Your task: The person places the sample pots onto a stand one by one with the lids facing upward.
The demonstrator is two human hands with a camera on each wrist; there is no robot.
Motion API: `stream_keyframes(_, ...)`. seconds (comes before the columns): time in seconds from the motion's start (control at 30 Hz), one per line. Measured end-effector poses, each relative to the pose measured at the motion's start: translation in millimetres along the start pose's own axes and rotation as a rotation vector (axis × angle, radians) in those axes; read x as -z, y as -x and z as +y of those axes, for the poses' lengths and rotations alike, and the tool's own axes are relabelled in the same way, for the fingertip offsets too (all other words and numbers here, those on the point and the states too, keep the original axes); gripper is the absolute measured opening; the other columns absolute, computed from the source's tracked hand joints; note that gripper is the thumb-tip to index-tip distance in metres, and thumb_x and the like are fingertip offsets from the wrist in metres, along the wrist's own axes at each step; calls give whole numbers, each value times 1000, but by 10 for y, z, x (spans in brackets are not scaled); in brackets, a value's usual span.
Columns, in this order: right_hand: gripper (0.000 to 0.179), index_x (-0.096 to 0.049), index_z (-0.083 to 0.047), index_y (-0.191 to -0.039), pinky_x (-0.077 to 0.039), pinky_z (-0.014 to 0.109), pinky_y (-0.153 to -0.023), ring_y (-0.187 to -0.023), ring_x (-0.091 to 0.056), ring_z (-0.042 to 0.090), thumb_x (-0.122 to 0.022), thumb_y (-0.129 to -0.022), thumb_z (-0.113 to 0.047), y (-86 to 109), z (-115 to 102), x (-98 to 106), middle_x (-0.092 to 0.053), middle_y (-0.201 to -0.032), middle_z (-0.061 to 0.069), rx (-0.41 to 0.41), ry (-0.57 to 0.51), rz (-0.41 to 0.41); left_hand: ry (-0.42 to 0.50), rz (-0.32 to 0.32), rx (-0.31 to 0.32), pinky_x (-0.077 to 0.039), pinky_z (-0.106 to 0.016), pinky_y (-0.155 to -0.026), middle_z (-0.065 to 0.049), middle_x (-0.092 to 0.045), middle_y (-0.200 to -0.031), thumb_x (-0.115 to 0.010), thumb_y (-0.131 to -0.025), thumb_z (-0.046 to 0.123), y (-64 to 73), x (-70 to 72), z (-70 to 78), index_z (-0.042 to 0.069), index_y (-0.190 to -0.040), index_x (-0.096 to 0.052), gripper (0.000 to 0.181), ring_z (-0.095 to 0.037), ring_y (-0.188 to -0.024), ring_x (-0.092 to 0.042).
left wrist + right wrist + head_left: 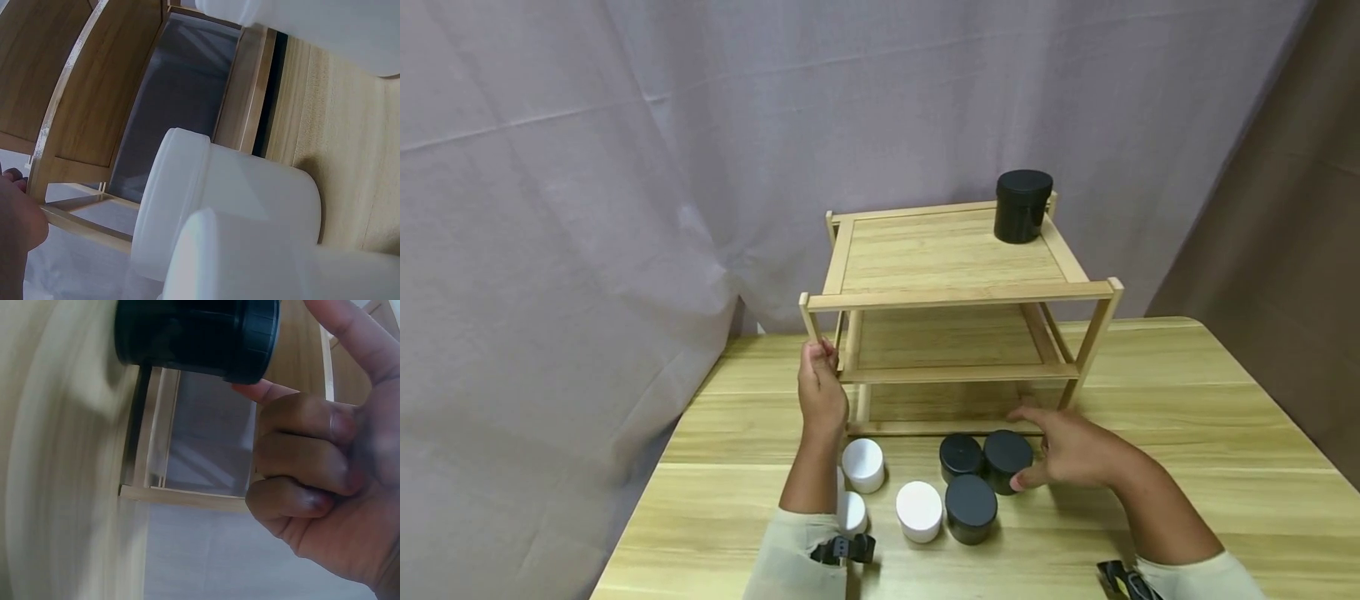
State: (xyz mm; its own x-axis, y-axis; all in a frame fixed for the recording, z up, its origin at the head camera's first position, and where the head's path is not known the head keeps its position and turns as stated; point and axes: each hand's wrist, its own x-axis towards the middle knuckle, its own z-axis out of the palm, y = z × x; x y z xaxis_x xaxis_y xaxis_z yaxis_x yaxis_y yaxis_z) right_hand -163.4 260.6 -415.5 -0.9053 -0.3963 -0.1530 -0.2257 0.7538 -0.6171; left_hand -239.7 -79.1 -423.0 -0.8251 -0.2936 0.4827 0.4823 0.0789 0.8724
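Observation:
My left hand [822, 392] grips the left front post of a three-tier wooden shelf [955, 294]. My right hand [1075, 446] is at a black lidded jar [1008, 454], with thumb and index finger spread about it. The thumb tip lies by its near side and the index finger reaches behind; the other fingers are curled in the right wrist view, where the jar [194, 334] stands on the table. Two more black jars, one at the back [961, 454] and one in front [972, 504], are close beside it.
White jars stand to the left, one [919, 508] beside the front black jar, another [863, 462] near the shelf, others partly behind my left forearm. A taller black jar [1022, 208] sits on the top tier's right back corner. Grey cloth [700, 125] hangs behind the wooden table [1187, 433].

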Motion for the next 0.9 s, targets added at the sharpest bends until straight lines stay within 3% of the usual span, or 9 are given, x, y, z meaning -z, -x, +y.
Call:
stream_keyframes(0.2,92,-59,0,-149,-58,65,-95,-122,-70,49,-101,-75,-38,-18,18,-30,-68,-141,30,45,46,18,8,2,-13,-32,-22,-69,1,-39,-83,-27,-107,64,-4,-22,-1,-11,-108,-49,77,-8,-73,-36)
stream_keyframes(0.5,87,-63,-2,-143,-56,68,-99,-121,-70,49,-101,-73,-37,-23,-1,-42,-72,-135,27,60,81,36,0,2,10,-34,-22,-70,0,-41,-84,-27,-110,57,-13,-23,21,-11,-109,-49,72,-8,-75,-37)
stream_keyframes(0.67,85,-63,-2,-143,-57,65,-97,-106,-73,31,-101,-73,-31,-39,10,-65,-75,-129,22,48,55,16,3,3,20,-33,-22,-69,-1,-40,-84,-26,-117,40,-2,-10,19,-10,-109,-49,56,-9,-75,-37)
stream_keyframes(0.77,82,-62,-2,-142,-58,55,-92,-92,-70,18,-100,-75,-27,-50,23,-79,-77,-118,14,49,34,3,1,7,21,-33,-22,-69,-1,-40,-84,-27,-118,35,2,-10,17,-9,-108,-50,50,-9,-75,-37)
stream_keyframes(0.9,78,-62,-1,-141,-55,42,-82,-80,-63,14,-98,-76,-24,-56,35,-75,-76,-102,2,52,22,-10,-5,10,22,-33,-22,-70,0,-41,-84,-28,-118,37,0,-9,11,-9,-108,-49,52,-9,-75,-38)
